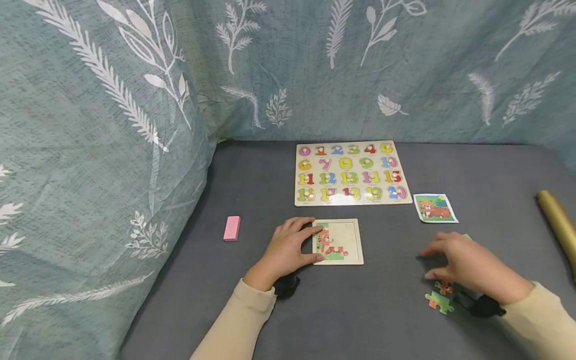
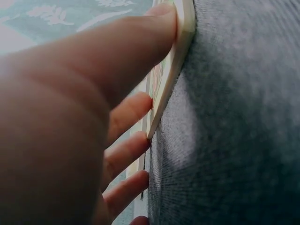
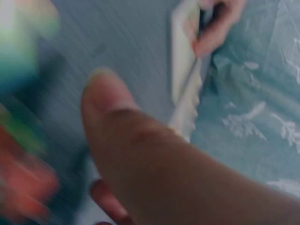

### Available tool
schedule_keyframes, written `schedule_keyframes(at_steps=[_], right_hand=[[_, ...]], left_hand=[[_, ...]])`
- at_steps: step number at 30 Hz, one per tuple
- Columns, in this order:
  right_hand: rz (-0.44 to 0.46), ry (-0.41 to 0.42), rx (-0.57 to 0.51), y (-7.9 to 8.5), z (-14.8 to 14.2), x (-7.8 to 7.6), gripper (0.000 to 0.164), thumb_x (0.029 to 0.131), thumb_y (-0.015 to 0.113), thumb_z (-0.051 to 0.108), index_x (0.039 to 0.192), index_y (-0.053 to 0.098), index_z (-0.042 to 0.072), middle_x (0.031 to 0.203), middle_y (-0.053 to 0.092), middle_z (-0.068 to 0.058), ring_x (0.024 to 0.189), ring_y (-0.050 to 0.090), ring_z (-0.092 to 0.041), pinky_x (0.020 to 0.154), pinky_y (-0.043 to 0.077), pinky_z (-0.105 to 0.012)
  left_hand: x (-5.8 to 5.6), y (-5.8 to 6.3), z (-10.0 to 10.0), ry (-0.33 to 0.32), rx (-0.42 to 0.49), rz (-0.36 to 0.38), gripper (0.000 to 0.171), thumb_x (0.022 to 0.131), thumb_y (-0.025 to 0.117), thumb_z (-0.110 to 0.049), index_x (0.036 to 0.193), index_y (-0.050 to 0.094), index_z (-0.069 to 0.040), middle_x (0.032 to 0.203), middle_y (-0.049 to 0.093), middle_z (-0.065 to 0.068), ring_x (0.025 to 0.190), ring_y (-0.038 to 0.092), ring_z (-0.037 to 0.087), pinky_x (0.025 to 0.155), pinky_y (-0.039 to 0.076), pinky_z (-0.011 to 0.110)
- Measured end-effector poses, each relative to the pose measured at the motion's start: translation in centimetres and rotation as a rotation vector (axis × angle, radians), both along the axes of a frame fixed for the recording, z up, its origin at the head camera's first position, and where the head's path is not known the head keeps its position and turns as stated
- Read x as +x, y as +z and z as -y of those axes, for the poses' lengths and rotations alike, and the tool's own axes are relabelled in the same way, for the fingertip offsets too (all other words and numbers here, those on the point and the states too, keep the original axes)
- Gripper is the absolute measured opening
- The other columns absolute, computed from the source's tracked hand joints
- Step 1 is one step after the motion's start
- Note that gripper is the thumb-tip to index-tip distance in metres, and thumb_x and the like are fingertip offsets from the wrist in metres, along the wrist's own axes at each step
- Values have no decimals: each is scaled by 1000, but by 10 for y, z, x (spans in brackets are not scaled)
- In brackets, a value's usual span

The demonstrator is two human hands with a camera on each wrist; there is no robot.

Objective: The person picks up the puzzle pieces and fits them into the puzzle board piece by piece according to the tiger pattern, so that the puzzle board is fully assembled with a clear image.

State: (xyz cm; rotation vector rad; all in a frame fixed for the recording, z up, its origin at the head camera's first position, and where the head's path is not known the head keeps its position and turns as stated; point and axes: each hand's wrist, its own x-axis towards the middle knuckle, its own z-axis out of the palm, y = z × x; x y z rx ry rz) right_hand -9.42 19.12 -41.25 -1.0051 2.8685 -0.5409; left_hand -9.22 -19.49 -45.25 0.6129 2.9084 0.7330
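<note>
My left hand (image 1: 285,248) rests at the left side of a small square wooden puzzle tray (image 1: 348,237), thumb near its lower left corner and index fingertip on the pieces. In the left wrist view the thumb (image 2: 159,35) presses the tray's edge. Tiger puzzle pieces (image 1: 327,245) fill the tray's left and lower parts; bare wood shows elsewhere. Over loose jigsaw pieces at the right hovers my right hand (image 1: 470,262), thumb and fingers apart, no piece visible between them. A green-orange piece (image 1: 439,302) and an orange piece (image 1: 445,287) lie below it; the hand partly hides others.
A wooden number board (image 1: 353,172) lies behind the tray. To its right is a tiger picture card (image 1: 435,208). A pink block (image 1: 232,228) lies at left, a gold cylinder (image 1: 558,225) at far right. A leaf-patterned cloth (image 1: 306,90) hangs along the back and left.
</note>
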Motion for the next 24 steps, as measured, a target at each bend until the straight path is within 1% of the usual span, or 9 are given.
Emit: schedule_keyframes(at_steps=[4,9,11,14,16,18,20,21,24], right_hand=[[-182,111,-124,-29,-13,27,50,51,104,27,95,83,15,95,59,14,83,47,-5,67,45,-26],[-242,170,-243,-45,-17,36,46,49,101,18,92,84,19,97,60,15,86,46,-4,68,40,-17],[-230,182,-281,-48,-18,38,42,50,100,16,88,84,22,97,60,15,85,47,-4,68,39,-16],[-215,179,-311,-50,-19,43,32,59,99,24,86,83,26,98,61,15,85,48,-3,68,40,-15],[-231,164,-311,-51,-20,47,22,72,92,40,87,82,27,99,62,14,86,49,-3,70,41,-16],[-272,132,-283,-51,-23,51,35,85,75,59,90,83,25,102,63,13,88,52,-5,73,41,-18],[-313,100,-252,-52,-26,56,52,91,57,70,91,84,26,105,65,12,91,54,-7,76,41,-20],[-328,85,-236,-52,-28,58,56,91,51,73,90,84,27,107,65,12,92,54,-7,77,41,-21],[-340,71,-236,-52,-30,60,56,92,48,75,87,84,32,108,67,13,96,53,-8,78,40,-22]], left_hand=[[1,1,4,-4,-5,-8,70,89,86,-41,150,61,-18,158,47,10,147,36,35,116,32,60],[1,2,5,-4,-6,-6,69,89,86,-40,150,60,-18,158,47,10,147,36,36,116,32,61],[2,1,4,-7,-5,2,70,90,85,-40,150,60,-17,158,47,10,147,36,36,116,31,61],[2,1,3,-7,-3,7,70,90,85,-39,150,60,-15,158,46,11,148,35,36,117,31,61],[2,0,2,-3,6,14,70,90,86,-39,150,60,-15,160,44,11,149,34,36,118,30,61],[2,0,1,-8,18,23,70,90,86,-39,151,60,-17,163,41,9,151,31,35,119,28,61],[1,0,0,-26,28,31,70,89,86,-40,151,59,-20,166,37,7,154,28,34,121,25,61],[1,0,-1,-39,29,35,71,89,86,-41,152,59,-21,167,36,6,155,26,33,122,23,62],[0,0,-1,-76,17,27,69,89,85,-42,151,60,-23,167,36,4,156,25,34,123,21,62]])
